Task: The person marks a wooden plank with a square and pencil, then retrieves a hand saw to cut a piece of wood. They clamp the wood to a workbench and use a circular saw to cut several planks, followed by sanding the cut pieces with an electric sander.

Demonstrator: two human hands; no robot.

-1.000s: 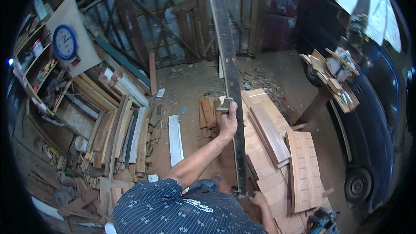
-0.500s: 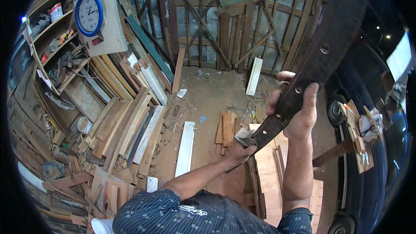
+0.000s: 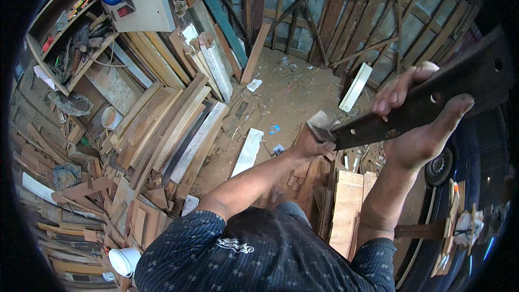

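A long, dark, flat bar (image 3: 470,75) with a row of round holes slants up to the right, raised in front of me. My right hand (image 3: 419,143) is wrapped round its middle part, fingers over the far edge and thumb along the near edge. My left hand (image 3: 312,145) is closed at the bar's lower left end. A small, flat, greyish piece (image 3: 320,121) sticks out above that hand's fingers. I cannot make out its kind, and my fingers hide its lower part. The bar's far end runs into the dark rim of the view.
Stacked planks (image 3: 162,135) and a shelf (image 3: 81,70) fill the left side. A white board (image 3: 248,151) lies on the floor, with pale planks (image 3: 346,205) below my right arm. A white bucket (image 3: 124,259) stands at lower left. A dark vehicle's wheel (image 3: 438,166) is at right.
The bar has tipped to a flatter slant, its upper end swinging right and down. Both hands have stayed on it and shifted right and up in the view. The whole view has tilted downward.
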